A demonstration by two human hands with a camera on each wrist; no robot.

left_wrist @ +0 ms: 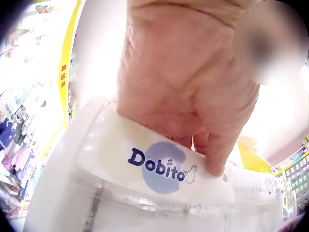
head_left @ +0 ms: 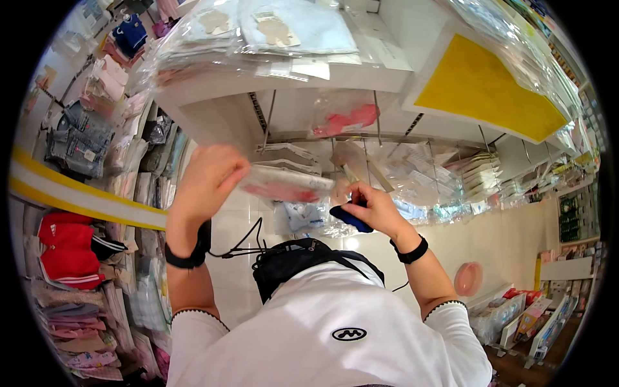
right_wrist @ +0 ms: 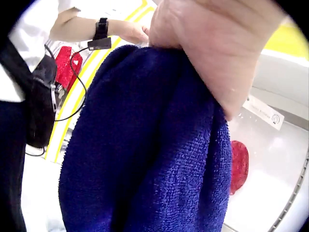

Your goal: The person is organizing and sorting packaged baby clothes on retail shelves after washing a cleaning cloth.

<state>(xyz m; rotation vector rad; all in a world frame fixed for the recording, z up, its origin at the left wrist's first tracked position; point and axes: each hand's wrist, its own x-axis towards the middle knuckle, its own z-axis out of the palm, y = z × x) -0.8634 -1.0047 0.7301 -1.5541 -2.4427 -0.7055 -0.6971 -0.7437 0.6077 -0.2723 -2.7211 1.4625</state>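
In the head view my left hand [head_left: 209, 184] pinches the top of a clear plastic package [head_left: 284, 184] with something red inside. The left wrist view shows the thumb and fingers on its white "Dobito" header [left_wrist: 113, 150]. My right hand [head_left: 377, 209] grips a dark blue terry cloth [head_left: 351, 218]. Seen from the right wrist, the cloth [right_wrist: 145, 145] hangs in thick folds below the hand [right_wrist: 212, 43], and its fingertips are hidden. The two items are held side by side in front of the body, the package left of the cloth.
A packet with a red item [head_left: 348, 120] hangs from a hook under the white shelf [head_left: 296, 87]. Several clear packets [head_left: 419, 174] hang behind the hands. Folded clothes [head_left: 71, 251] fill racks at left. A black bag [head_left: 290, 261] with a cable lies against the body.
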